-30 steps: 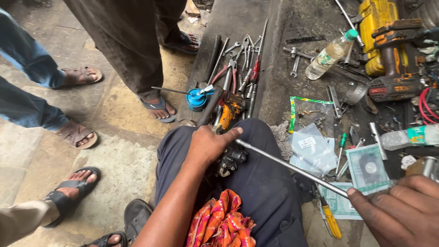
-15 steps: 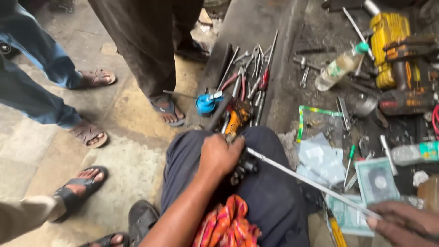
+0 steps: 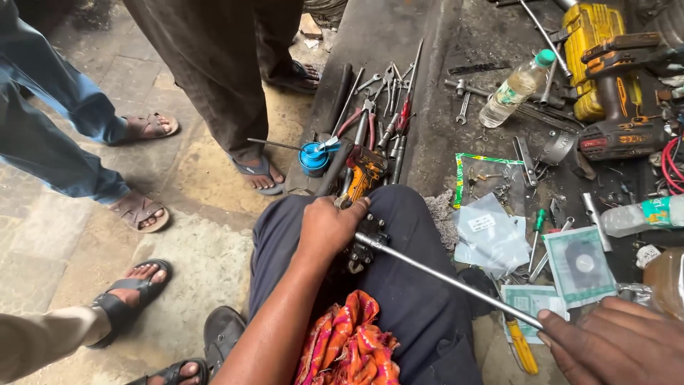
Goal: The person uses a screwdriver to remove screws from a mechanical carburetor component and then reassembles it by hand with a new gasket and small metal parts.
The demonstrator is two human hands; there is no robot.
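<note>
- Downward, left hand [image 3: 329, 227] lay knuckles-up on the lap, fingers curled over a dark metal fitting [image 3: 363, 249].
- Right hand [image 3: 616, 346] gripped the steel rod's [image 3: 449, 278] near end; far end met the fitting.

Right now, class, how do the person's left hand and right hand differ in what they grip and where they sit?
The left hand clamps a dark metal part on the knee; the right hand holds the long steel rod at its far end, low right. Left shows fully; right is cut off. Both grip the same assembly.
</note>
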